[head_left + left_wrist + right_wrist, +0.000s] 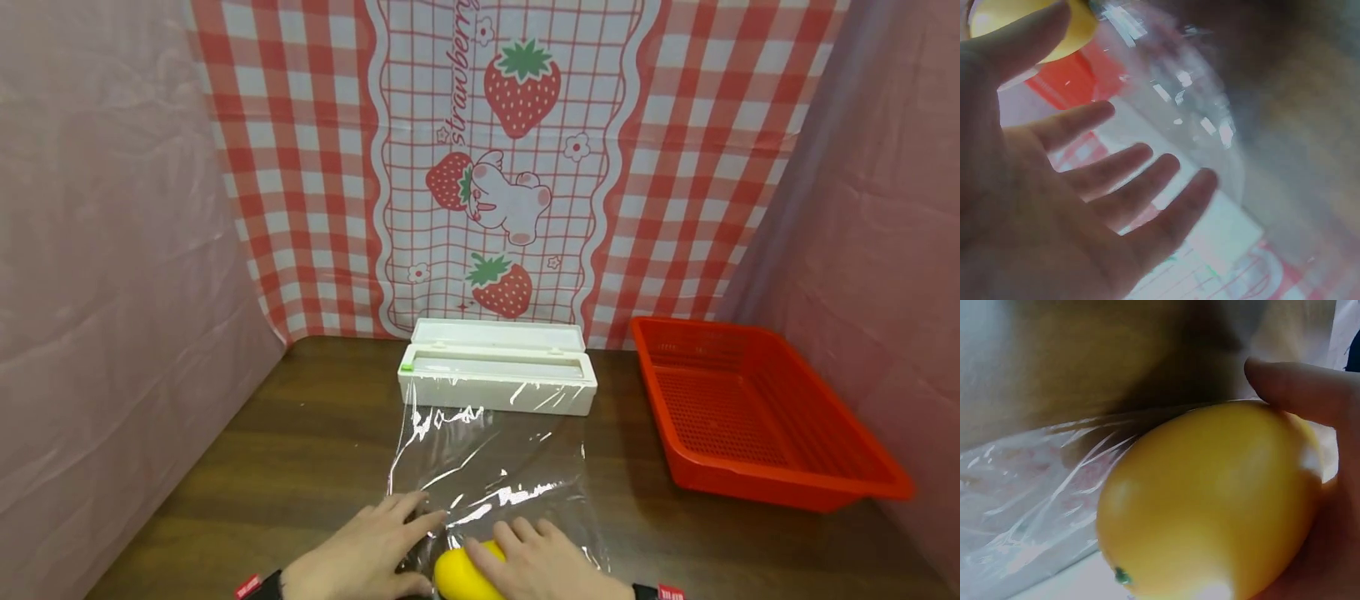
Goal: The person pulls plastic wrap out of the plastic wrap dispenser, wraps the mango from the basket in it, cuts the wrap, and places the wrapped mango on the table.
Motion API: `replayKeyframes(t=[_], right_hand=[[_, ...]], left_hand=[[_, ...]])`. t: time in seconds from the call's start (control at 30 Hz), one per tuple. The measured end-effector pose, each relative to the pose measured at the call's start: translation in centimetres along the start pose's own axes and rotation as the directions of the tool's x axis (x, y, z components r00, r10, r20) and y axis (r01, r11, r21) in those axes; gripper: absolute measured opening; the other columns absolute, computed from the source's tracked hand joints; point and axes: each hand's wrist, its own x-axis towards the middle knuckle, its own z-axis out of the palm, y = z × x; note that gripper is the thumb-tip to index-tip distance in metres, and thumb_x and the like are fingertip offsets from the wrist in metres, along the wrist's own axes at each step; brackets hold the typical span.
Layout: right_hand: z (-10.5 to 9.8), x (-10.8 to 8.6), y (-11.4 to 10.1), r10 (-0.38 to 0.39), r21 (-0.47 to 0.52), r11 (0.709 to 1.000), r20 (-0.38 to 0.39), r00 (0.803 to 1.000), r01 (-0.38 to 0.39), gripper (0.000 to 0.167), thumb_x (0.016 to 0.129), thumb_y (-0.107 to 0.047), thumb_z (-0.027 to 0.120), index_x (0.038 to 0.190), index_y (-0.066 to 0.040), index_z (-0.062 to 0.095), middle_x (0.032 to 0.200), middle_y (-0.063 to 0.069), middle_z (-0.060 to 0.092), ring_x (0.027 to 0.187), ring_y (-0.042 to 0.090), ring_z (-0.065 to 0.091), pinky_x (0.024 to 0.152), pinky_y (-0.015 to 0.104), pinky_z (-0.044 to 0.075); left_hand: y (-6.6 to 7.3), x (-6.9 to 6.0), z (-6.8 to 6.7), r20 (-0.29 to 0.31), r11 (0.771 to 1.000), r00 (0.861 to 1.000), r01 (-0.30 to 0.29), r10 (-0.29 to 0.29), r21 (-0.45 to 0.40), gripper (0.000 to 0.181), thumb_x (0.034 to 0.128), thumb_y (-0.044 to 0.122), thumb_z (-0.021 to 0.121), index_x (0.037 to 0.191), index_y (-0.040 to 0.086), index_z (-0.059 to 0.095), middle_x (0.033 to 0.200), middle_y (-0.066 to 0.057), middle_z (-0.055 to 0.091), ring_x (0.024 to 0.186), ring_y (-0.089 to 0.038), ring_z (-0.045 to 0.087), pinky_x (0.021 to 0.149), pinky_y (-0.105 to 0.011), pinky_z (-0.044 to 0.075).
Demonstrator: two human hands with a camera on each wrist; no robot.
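A smooth yellow oval fruit (456,577) lies on a sheet of clear plastic wrap (491,462) at the near edge of the head view. My right hand (543,562) grips it from the right, fingers over its top. In the right wrist view the fruit (1204,494) shows a small green stem spot, with the right thumb along its side. My left hand (367,546) is at the wrap's left edge, left of the fruit; its fingers are spread and hold nothing in the left wrist view. The wrap runs out of a white dispenser box (495,393) whose lid stands up.
A red plastic basket (787,479) stands at the right on the dark wooden table (315,442). Behind hangs a checked strawberry cloth (300,167). Pinkish curtains (112,292) close off both sides. A small green piece (407,367) sits at the box's left end.
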Motion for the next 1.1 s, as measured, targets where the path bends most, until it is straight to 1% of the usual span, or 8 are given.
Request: replayKeyframes(t=[0.1,0.33,0.57,0.67,0.77,0.87,0.97,1.1], right_hand=[[0.0,-0.1,-0.4,0.002,-0.008,1.000,0.010,1.000,-0.002,0.051,0.098,-0.059,0.054,0.137,-0.026,0.053,0.096,-0.004,0.057,0.079,0.014,0.053,0.064,0.026,0.046],[-0.3,-0.7,-0.4,-0.007,0.021,1.000,0.000,1.000,0.007,0.058,0.100,-0.062,0.048,0.144,-0.025,0.052,0.103,-0.006,0.060,0.087,0.013,0.057,0.072,0.028,0.052],[-0.1,-1.7,-0.2,0.087,0.152,0.985,-0.060,0.994,-0.077,0.051,0.099,-0.064,0.047,0.125,-0.021,0.058,0.118,-0.004,0.063,0.101,0.017,0.061,0.075,0.034,0.055],[-0.3,-2.0,-0.1,0.148,0.309,0.935,0.105,0.983,-0.174,0.059,0.096,-0.067,0.050,0.137,-0.025,0.055,0.130,0.001,0.058,0.111,0.023,0.059,0.076,0.044,0.058],[-0.5,-2.2,0.2,0.206,0.452,0.824,0.322,0.924,-0.341,0.067,0.088,-0.069,0.059,0.148,-0.042,0.047,0.136,0.002,0.053,0.112,0.027,0.056,0.078,0.057,0.056],[-0.4,-2.6,0.5,0.228,0.503,0.746,0.425,0.876,-0.437,0.074,0.082,-0.070,0.065,0.150,-0.055,0.038,0.132,0.000,0.052,0.099,0.022,0.056,0.074,0.059,0.056],[-0.4,-3.1,1.0,0.205,0.528,0.743,0.406,0.890,-0.412,0.077,0.083,-0.068,0.066,0.152,-0.057,0.032,0.123,-0.003,0.051,0.086,0.014,0.052,0.071,0.048,0.057],[-0.5,-3.6,1.5,0.151,0.551,0.763,0.357,0.922,-0.339,0.077,0.088,-0.067,0.061,0.156,-0.052,0.027,0.116,-0.007,0.053,0.079,0.006,0.051,0.068,0.037,0.057]], left_hand=[[0.3,-0.1,-0.4,-0.012,0.999,1.000,-0.007,0.007,0.037,0.067,0.0826,0.046,0.082,0.139,0.017,0.061,0.143,-0.012,0.055,0.124,-0.033,0.056,0.093,-0.058,0.052],[1.1,0.1,0.0,-0.013,0.985,0.987,-0.162,0.163,0.051,0.034,0.0838,0.037,0.082,0.110,0.020,0.068,0.097,0.013,0.061,0.086,-0.003,0.054,0.077,-0.026,0.052],[1.1,0.4,0.7,-0.019,0.985,0.985,-0.171,0.171,0.008,0.032,0.0809,0.023,0.083,0.108,0.020,0.067,0.090,0.017,0.056,0.077,0.002,0.049,0.067,-0.019,0.048],[1.3,0.4,0.7,0.004,0.988,0.988,-0.154,0.154,-0.022,0.037,0.0842,0.027,0.082,0.116,0.019,0.066,0.097,0.015,0.061,0.081,0.001,0.053,0.072,-0.022,0.052],[1.4,0.4,0.7,0.004,0.986,0.987,-0.163,0.163,-0.031,0.055,0.0892,0.046,0.076,0.133,0.017,0.060,0.110,0.010,0.062,0.090,-0.003,0.056,0.077,-0.026,0.054],[1.4,0.4,0.9,-0.038,0.972,0.972,-0.234,0.233,-0.037,0.069,0.0916,0.055,0.069,0.147,0.019,0.051,0.119,0.007,0.059,0.096,-0.005,0.054,0.078,-0.025,0.054],[1.4,0.5,1.2,-0.070,0.954,0.953,-0.297,0.294,-0.045,0.065,0.0948,0.043,0.071,0.152,0.023,0.045,0.117,0.007,0.058,0.094,-0.003,0.053,0.076,-0.020,0.051],[1.5,0.3,1.5,-0.019,0.962,0.967,-0.253,0.253,-0.102,0.069,0.0956,0.036,0.071,0.157,0.032,0.039,0.106,0.011,0.056,0.084,0.001,0.049,0.069,-0.019,0.048]])
